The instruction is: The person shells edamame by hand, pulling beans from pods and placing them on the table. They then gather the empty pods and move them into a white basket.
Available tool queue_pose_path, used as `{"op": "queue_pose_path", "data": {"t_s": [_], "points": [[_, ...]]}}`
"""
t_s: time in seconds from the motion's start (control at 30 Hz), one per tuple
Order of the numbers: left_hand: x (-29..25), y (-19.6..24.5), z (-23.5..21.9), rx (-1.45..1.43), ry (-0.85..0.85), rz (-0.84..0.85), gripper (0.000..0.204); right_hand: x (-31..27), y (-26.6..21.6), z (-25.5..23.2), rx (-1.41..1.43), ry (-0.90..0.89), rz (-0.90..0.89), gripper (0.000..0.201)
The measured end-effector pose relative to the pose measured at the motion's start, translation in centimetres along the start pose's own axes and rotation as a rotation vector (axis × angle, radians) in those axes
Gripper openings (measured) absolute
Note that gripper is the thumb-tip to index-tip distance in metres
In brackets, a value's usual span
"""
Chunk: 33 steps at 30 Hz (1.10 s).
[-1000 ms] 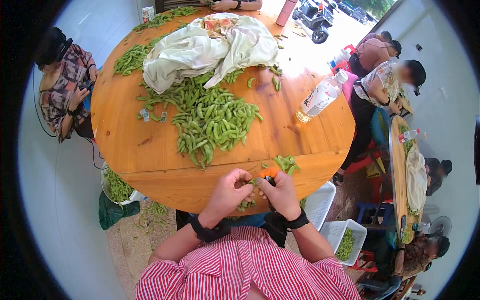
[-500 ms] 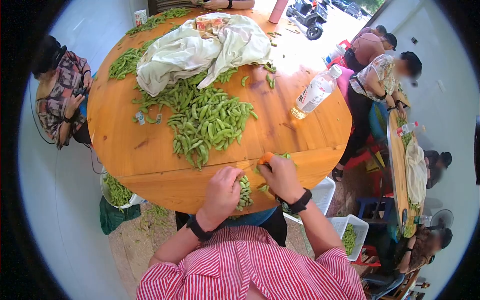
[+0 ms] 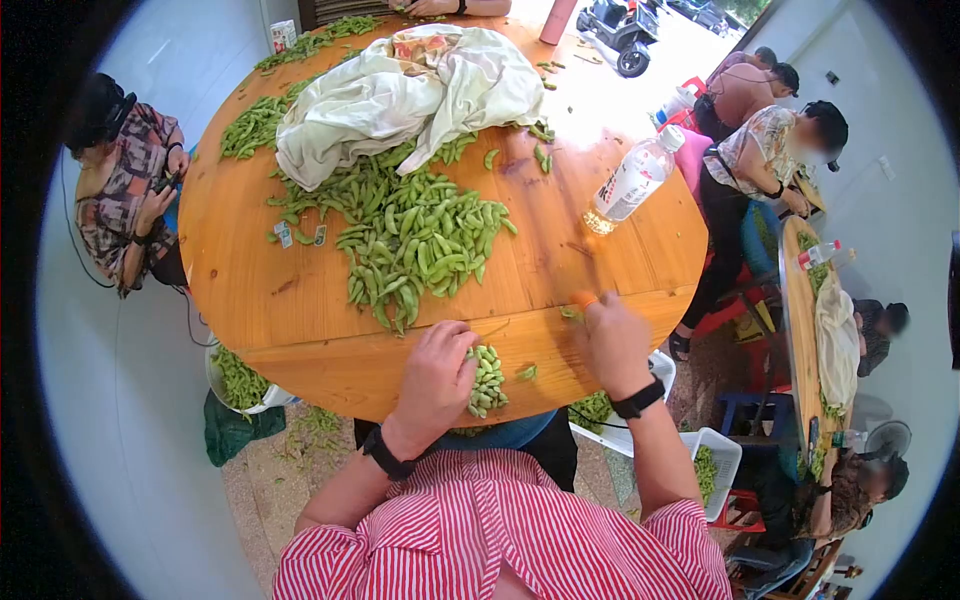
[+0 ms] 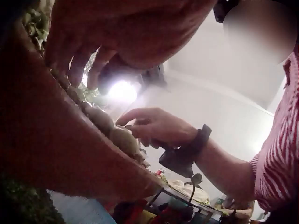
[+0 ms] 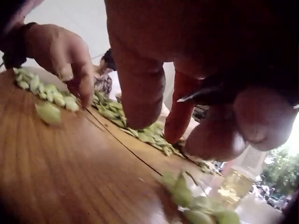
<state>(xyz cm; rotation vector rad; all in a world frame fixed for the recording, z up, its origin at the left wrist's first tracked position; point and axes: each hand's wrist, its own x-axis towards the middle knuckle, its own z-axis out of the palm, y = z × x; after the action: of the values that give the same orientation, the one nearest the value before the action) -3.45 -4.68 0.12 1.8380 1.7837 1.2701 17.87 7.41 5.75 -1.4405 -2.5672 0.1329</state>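
Note:
My left hand [image 3: 437,365] rests with fingers bent down on the table, beside a small heap of plump, pale-green soybean pods [image 3: 487,385]. My right hand [image 3: 618,345], blurred in the head view, hovers near the table's right front edge. An orange finger cover [image 3: 585,299] shows on one of its fingers. In the right wrist view its fingers [image 5: 142,102] hang apart over a few green pods [image 5: 201,205], and a dark piece with a pointed metal tip [image 5: 187,98] lies by the thumb. One loose pod piece [image 3: 528,372] lies between the hands.
On the round wooden table [image 3: 270,325] lie a large pile of pods [image 3: 420,240], a white cloth [image 3: 400,100] and a drink bottle [image 3: 632,185]. White baskets [image 3: 715,470] stand low at the right, and a tub of pods [image 3: 240,380] at the left. Other people sit around.
The hands were together over a pod and have parted. My left hand has settled left of the small heap; my right hand has moved right, toward the pods near the edge.

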Motion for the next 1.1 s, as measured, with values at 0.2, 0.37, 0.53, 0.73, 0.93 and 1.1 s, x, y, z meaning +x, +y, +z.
{"op": "queue_pose_path", "data": {"t_s": [0.2, 0.37, 0.53, 0.73, 0.93, 1.1], "points": [[-1.0, 0.9, 0.0, 0.090, -0.102, 0.065, 0.034, -2.5, -2.4, 2.6, 0.148, -0.244, -0.298, 0.025], [-2.7, 0.0, -0.2, -0.048, -0.033, -0.030, 0.041, -0.6, -0.7, 2.9, 0.075, -0.205, -0.202, 0.021], [-3.0, 0.2, -0.3, 0.011, -0.024, -0.012, 0.047, 1.0, -3.2, 3.1, 0.079, -0.069, -0.332, 0.013], [-3.3, -0.1, -0.3, 0.096, -0.016, 0.100, 0.050, 2.6, -4.1, 5.8, 0.178, -0.177, -0.307, 0.019], [-2.5, -0.1, -1.5, -0.002, -0.091, 0.100, 0.043, 1.7, -1.5, 3.9, 0.142, -0.206, -0.180, 0.018], [1.1, -0.8, -2.7, 0.001, -0.084, 0.086, 0.038, 1.0, 1.4, 2.3, 0.000, -0.251, -0.044, 0.017]]}}
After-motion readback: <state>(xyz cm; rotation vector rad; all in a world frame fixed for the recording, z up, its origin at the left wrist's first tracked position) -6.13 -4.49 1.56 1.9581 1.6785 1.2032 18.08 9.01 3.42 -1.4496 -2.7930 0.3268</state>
